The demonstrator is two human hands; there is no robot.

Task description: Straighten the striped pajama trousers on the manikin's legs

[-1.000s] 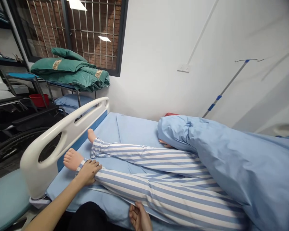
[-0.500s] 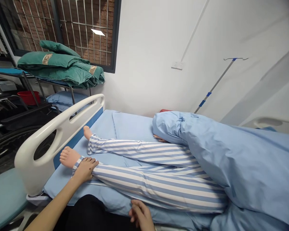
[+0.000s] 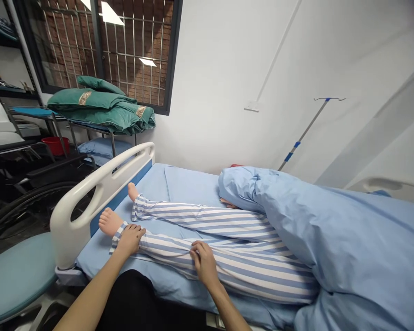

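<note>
A figure in blue-and-white striped trousers (image 3: 262, 271) lies on the bed, its bare feet manikin-like. My left hand (image 3: 131, 238) is wrapped over the near ankle, on the trouser cuff just behind the near foot (image 3: 109, 221). Around the knee of the same leg, my right hand (image 3: 204, 262) rests on the striped cloth, fingers bent and thumb apart. The far foot (image 3: 132, 191) lies closer to the footboard's far end. A light blue quilt (image 3: 313, 220) covers the upper body. Some fingers of the figure's hand (image 3: 228, 203) show at the quilt's edge.
The white footboard (image 3: 64, 230) bounds the bed on the left. Beyond it are a wheelchair (image 3: 31, 193), a teal stool seat (image 3: 20, 276) and folded green quilts (image 3: 103, 108) on a rack. A drip pole (image 3: 307, 128) stands behind the bed.
My right hand has moved up from beside the bed's near edge onto the near leg. My left hand stays on the ankle. The view has shifted slightly.
</note>
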